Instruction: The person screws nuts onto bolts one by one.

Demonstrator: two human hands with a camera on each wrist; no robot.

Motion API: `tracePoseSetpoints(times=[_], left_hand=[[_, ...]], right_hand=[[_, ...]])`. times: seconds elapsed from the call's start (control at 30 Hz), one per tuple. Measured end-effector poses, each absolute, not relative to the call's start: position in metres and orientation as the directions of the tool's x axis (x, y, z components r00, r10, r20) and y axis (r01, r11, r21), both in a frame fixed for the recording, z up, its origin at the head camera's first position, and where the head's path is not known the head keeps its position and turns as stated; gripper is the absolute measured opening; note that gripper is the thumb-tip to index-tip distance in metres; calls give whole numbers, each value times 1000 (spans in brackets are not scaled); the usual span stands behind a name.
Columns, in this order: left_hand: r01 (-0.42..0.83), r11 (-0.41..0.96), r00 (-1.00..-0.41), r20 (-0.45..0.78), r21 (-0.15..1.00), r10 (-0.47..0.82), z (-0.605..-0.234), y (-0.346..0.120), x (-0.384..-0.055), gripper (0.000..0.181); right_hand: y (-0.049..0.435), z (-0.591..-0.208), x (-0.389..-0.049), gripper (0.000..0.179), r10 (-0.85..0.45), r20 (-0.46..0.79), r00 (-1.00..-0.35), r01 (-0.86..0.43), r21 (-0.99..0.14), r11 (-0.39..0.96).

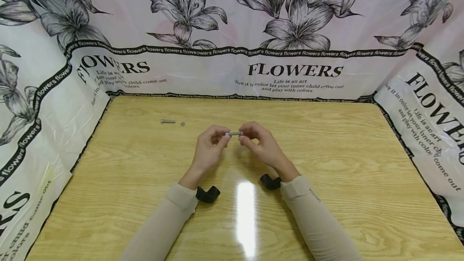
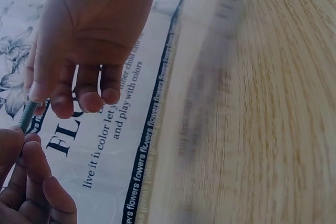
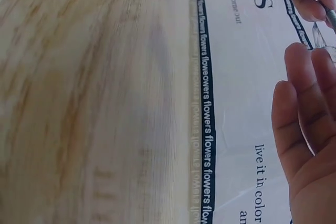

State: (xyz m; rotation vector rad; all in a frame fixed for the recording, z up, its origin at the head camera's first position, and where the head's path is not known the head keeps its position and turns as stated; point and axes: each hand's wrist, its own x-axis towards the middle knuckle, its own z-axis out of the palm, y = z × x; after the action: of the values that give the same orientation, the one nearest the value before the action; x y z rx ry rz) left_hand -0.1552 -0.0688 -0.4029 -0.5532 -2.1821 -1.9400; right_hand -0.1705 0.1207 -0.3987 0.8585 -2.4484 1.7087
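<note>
Held between both hands in the head view is a small metal bolt (image 1: 234, 133), level and above the wooden table. My left hand (image 1: 210, 148) pinches its left end with thumb and fingers. At the right end, my right hand (image 1: 262, 144) pinches a small bright piece; fingertips hide most of it, so whether it is a nut I cannot tell. The left wrist view shows the threaded bolt shank (image 2: 27, 117) between the left hand (image 2: 31, 187) and the right hand (image 2: 89, 40). In the right wrist view, the bolt (image 3: 331, 18) appears only at the edge.
A second bolt (image 1: 168, 121) and a loose nut (image 1: 183, 123) lie on the table (image 1: 344, 152), back left of the hands. Black bent pieces sit beside the left cuff (image 1: 208, 195) and right cuff (image 1: 270, 181). Flower-printed sheeting (image 1: 203, 75) borders the table's back and sides.
</note>
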Motion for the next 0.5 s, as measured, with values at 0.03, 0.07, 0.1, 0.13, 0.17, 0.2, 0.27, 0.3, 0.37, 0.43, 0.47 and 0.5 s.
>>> tracePoseSetpoints(times=[0.03, 0.07, 0.1, 0.13, 0.17, 0.2, 0.27, 0.3, 0.37, 0.43, 0.47, 0.5], left_hand=[[383, 85, -916, 366, 920, 161, -402, -68, -156, 13], [384, 84, -916, 368, 919, 161, -402, -68, -156, 13], [385, 84, -915, 369, 919, 161, -402, -67, -156, 13], [387, 84, -915, 371, 918, 161, -401, -67, -156, 13], [390, 84, -913, 373, 917, 162, -401, -67, -157, 13], [389, 84, -914, 373, 917, 163, -401, -67, -157, 13], [384, 86, -915, 368, 919, 164, -400, -66, -156, 13], [382, 88, -917, 365, 920, 164, -400, -66, -156, 13], [375, 96, -920, 358, 922, 159, -400, -66, -155, 14], [368, 102, -924, 350, 924, 153, -400, -66, -155, 13], [364, 106, -926, 347, 925, 149, -400, -66, -155, 13], [361, 108, -927, 344, 926, 148, -401, -66, -154, 13]], right_hand=[[121, -398, -171, 14, -410, 323, -853, -446, -860, 249], [122, -398, -171, 13, -403, 315, -859, -438, -861, 260], [122, -398, -171, 11, -398, 308, -864, -432, -859, 274], [123, -397, -171, 10, -392, 299, -870, -426, -858, 289], [123, -396, -171, 10, -388, 292, -874, -421, -854, 306], [124, -396, -171, 11, -384, 283, -879, -414, -853, 318], [124, -395, -170, 12, -383, 270, -884, -405, -851, 334], [125, -394, -170, 11, -381, 260, -887, -395, -854, 337], [125, -394, -170, 15, -382, 249, -890, -382, -866, 324], [125, -397, -170, 23, -390, 256, -884, -383, -876, 293], [125, -398, -170, 26, -395, 267, -879, -391, -878, 276], [125, -400, -171, 28, -400, 284, -871, -406, -876, 262]])
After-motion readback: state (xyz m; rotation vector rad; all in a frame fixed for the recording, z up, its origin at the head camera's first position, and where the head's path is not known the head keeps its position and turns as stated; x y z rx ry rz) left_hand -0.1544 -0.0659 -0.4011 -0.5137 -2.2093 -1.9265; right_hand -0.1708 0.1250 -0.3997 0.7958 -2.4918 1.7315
